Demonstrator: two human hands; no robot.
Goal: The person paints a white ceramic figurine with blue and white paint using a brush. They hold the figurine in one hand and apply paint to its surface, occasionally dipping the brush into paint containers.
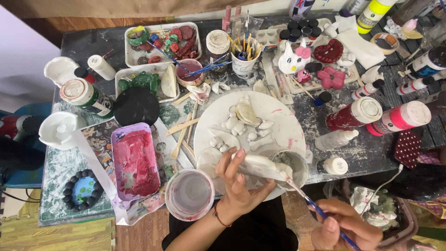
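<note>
Evidently the left hand (239,179) gripped a small white plaster piece (260,166) at the desk's near edge, over the white plate (278,122); light, stiff, probably brittle, best pinched by its rim. The right hand (344,227) clasped a blue paintbrush (320,214).

Your right hand (346,227) is cut by the bottom edge; your left hand (241,183) hides part of the white plaster piece (260,165).

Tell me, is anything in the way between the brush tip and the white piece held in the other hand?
Nothing visible is. The left hand holds the white piece over the big white plate, and the brush in the right hand already reaches the piece's edge beside the small cup.
</note>
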